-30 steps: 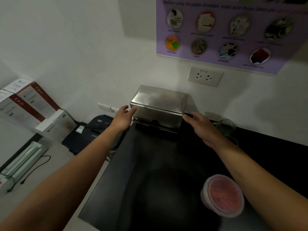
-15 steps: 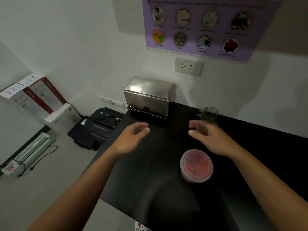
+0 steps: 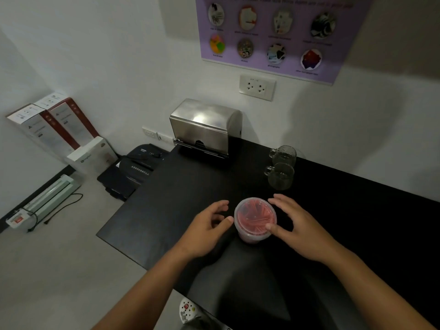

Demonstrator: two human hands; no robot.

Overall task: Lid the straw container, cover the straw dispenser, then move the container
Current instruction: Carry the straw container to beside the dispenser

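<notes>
The lidded straw container (image 3: 255,219) stands near the table's (image 3: 166,198) front edge, between both hands. The left hand (image 3: 206,228) is spread open beside it; the right hand (image 3: 296,226), also open, touches its rim with the thumb (no grip visible). The closed straw dispenser (image 3: 204,126) sits at the back left corner.

Both forearms are bare from the bottom edge of the picture up to the wrists — no sleeve, cuff, watch or band shows on either. The left hand (image 3: 206,231) and the right hand (image 3: 300,231) wear no gloves and no rings, with short, plain fingernails. Below the left hand, near the bottom edge, a pale clog-style shoe (image 3: 187,312) shows — decorated with small coloured charms, one of them red.
</notes>
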